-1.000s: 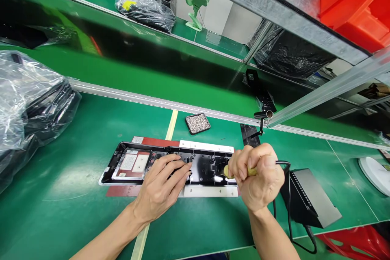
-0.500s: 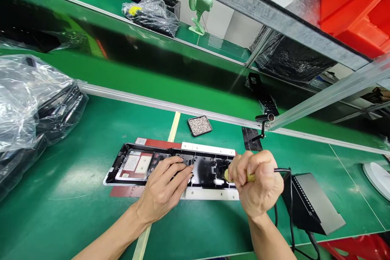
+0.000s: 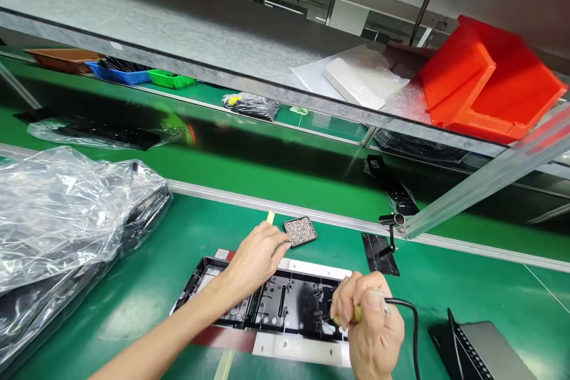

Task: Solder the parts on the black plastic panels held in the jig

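My right hand [image 3: 369, 314] is wrapped round a yellow tool [image 3: 356, 313] with a black cable, over the right end of a long black plastic housing [image 3: 307, 303]. The housing lies on a red base with white strips [image 3: 303, 350] along both long sides. My left hand [image 3: 260, 249] is above the housing's back edge, its fingertips at the left edge of a small black tray [image 3: 300, 231] filled with tiny metal parts. Its thumb and fingers are close together; whether something is between them is too small to tell.
Plastic-wrapped black parts [image 3: 80, 208] fill the left of the green table. A small stand [image 3: 392, 221] and a black sheet [image 3: 380, 254] are at the back right, near a dark box [image 3: 490, 350]. A metal shelf above holds a red bin [image 3: 494, 83].
My left hand has left the housing and reached back to the small tray. My right hand still holds the tool at the housing's right end. The view has tilted upward.
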Tool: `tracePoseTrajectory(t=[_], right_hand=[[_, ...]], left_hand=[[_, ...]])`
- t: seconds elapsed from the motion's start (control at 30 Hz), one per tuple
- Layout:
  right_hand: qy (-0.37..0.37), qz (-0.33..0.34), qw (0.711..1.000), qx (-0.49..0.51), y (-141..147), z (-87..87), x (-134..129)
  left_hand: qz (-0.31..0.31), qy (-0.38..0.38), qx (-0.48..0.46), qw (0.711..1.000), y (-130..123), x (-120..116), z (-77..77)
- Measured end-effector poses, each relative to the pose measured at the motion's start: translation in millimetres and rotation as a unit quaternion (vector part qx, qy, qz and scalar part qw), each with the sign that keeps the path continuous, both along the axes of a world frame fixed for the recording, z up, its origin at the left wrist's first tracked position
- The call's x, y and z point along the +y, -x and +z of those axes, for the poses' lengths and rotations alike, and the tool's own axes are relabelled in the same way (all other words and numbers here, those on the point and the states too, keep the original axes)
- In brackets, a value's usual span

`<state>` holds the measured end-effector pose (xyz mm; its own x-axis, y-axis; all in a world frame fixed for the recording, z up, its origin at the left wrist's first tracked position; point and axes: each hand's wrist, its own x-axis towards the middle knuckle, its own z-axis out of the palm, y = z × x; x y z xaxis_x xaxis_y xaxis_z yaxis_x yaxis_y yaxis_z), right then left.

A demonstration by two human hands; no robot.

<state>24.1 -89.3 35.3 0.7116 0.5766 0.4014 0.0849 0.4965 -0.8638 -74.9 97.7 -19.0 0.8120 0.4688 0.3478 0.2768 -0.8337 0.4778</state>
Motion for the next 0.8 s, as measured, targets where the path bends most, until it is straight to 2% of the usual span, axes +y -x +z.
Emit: tracePoseTrajectory(t=[0.17,0.33,0.63,0.8], right_hand=[[-0.004,0.011,1.000,-0.020,-3.6,-13.6,-4.1],[-0.011,0.006,0.999,-0.040,-4.9,-22.7,-4.1],[-0.011,0.005,0.999,-0.053,-4.2,-24.8,-4.3],[-0.019,0.014,0.999,-0.046,-4.6,-27.2,-6.0]], left_hand=[[-0.013,0.011,0.042,0.999,-52.9,44.1,-14.7],[-0.029,0.006,0.085,0.996,-86.9,59.8,-35.6],[-0.016,-0.042,0.134,0.990,-103.7,54.0,-48.6],[-0.025,-0.045,0.120,0.991,-104.7,51.2,-48.7]])
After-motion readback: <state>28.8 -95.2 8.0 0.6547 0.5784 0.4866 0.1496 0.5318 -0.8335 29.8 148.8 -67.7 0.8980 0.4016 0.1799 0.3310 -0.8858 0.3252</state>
